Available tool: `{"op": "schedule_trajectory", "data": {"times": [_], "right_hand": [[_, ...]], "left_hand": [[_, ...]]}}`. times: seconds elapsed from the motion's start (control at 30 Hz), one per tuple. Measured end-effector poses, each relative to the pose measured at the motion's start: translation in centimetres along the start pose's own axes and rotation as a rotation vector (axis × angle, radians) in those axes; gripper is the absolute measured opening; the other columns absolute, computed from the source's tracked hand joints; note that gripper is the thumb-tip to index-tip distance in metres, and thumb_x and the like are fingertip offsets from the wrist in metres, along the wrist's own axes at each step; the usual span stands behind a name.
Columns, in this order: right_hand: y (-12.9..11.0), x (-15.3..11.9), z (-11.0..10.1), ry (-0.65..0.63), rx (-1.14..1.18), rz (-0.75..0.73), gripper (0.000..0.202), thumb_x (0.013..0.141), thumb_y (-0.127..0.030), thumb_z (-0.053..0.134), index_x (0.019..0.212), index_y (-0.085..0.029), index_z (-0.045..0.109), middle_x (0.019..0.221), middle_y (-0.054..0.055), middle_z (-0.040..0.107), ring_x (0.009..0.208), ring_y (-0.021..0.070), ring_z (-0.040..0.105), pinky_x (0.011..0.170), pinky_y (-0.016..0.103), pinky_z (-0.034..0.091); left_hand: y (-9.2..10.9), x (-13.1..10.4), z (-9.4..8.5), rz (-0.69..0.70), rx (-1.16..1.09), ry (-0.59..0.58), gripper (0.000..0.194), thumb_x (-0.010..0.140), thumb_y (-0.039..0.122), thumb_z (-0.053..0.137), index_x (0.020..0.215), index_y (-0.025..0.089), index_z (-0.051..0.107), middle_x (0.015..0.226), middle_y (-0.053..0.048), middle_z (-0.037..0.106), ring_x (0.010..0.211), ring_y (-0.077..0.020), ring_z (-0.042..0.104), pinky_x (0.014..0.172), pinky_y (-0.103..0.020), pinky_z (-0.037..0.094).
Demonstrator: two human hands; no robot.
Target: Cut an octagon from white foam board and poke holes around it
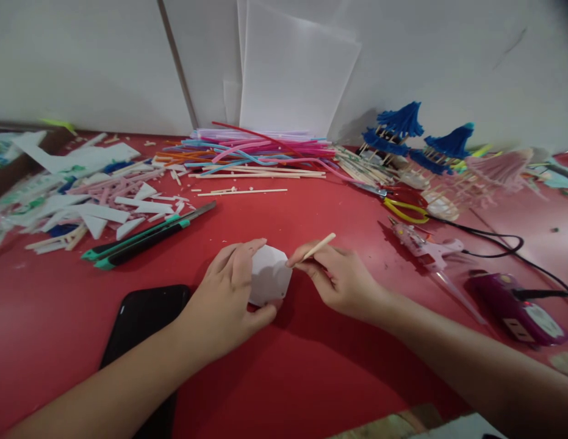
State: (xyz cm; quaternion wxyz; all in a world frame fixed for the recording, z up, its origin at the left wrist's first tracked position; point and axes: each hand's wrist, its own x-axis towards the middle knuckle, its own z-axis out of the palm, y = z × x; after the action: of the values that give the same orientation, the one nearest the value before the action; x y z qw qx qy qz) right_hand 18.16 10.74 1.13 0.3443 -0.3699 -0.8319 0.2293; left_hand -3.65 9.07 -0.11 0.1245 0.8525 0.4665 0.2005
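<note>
My left hand [233, 289] holds a small white many-sided foam piece [271, 274] by its edges, fingers along the far left side and thumb at the near edge. A few dark dots mark its rim. My right hand [343, 277] pinches a short wooden stick [318, 247], tilted up to the right. The stick's lower end is covered by my fingertips at the piece's right corner, so whether it touches the piece cannot be told. A black phone [144, 323] lies beneath my left forearm.
Two utility knives [146, 241] lie left, by foam scraps [96, 213]. Pipe cleaners [265, 146] and sticks [256, 173] are piled behind. On the right are scissors [405, 210], a glue gun [425, 247], a purple power strip [517, 308], and blue-roofed [400, 122] and pink-roofed [503, 171] models.
</note>
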Motion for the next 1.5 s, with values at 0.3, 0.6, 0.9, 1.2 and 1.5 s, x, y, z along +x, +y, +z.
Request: {"op": "schedule_trajectory", "data": {"times": [0.3, 0.6, 0.9, 1.2, 1.5], "right_hand": [[0.16, 0.04, 0.18, 0.019, -0.023, 0.048, 0.013, 0.091, -0.014, 0.05, 0.093, -0.023, 0.059, 0.09, 0.003, 0.073, 0.081, 0.0155, 0.071, 0.073, 0.026, 0.055], [0.06, 0.02, 0.17, 0.023, -0.041, 0.049, 0.013, 0.091, -0.014, 0.051, 0.092, -0.024, 0.059, 0.091, 0.003, 0.074, 0.083, 0.0163, 0.071, 0.073, 0.027, 0.056], [0.05, 0.07, 0.04, 0.001, -0.007, 0.065, 0.015, 0.09, -0.012, 0.048, 0.094, -0.023, 0.056, 0.092, 0.003, 0.073, 0.08, 0.015, 0.071, 0.069, 0.025, 0.055], [0.29, 0.02, 0.06, 0.006, 0.008, 0.046, 0.015, 0.091, -0.012, 0.049, 0.093, -0.024, 0.058, 0.092, 0.002, 0.073, 0.084, 0.0144, 0.07, 0.075, 0.025, 0.055], [0.39, 0.45, 0.09, 0.004, 0.049, 0.075, 0.012, 0.09, -0.012, 0.051, 0.088, -0.022, 0.057, 0.09, 0.002, 0.072, 0.078, 0.0134, 0.07, 0.069, 0.024, 0.053]], "left_hand": [[0.03, 0.01, -0.06, 0.002, -0.023, 0.012, 0.07, 0.077, 0.033, 0.065, 0.135, 0.018, 0.03, 0.131, -0.017, 0.054, 0.122, -0.0358, 0.05, 0.1, -0.056, 0.045], [-0.04, 0.01, 0.04, -0.008, -0.037, 0.021, 0.069, 0.077, 0.034, 0.065, 0.136, 0.019, 0.032, 0.132, -0.016, 0.054, 0.123, -0.036, 0.049, 0.1, -0.057, 0.045], [0.04, 0.03, 0.02, -0.002, -0.026, 0.021, 0.066, 0.078, 0.033, 0.064, 0.134, 0.019, 0.032, 0.131, -0.016, 0.054, 0.122, -0.0348, 0.05, 0.101, -0.056, 0.045], [-0.1, -0.05, 0.16, 0.016, -0.017, 0.051, 0.069, 0.076, 0.032, 0.066, 0.134, 0.018, 0.033, 0.129, -0.016, 0.055, 0.12, -0.0357, 0.051, 0.098, -0.056, 0.046], [0.05, 0.04, 0.01, 0.036, 0.001, 0.037, 0.067, 0.078, 0.031, 0.065, 0.133, 0.017, 0.029, 0.13, -0.018, 0.054, 0.121, -0.0361, 0.05, 0.098, -0.057, 0.047]]}}
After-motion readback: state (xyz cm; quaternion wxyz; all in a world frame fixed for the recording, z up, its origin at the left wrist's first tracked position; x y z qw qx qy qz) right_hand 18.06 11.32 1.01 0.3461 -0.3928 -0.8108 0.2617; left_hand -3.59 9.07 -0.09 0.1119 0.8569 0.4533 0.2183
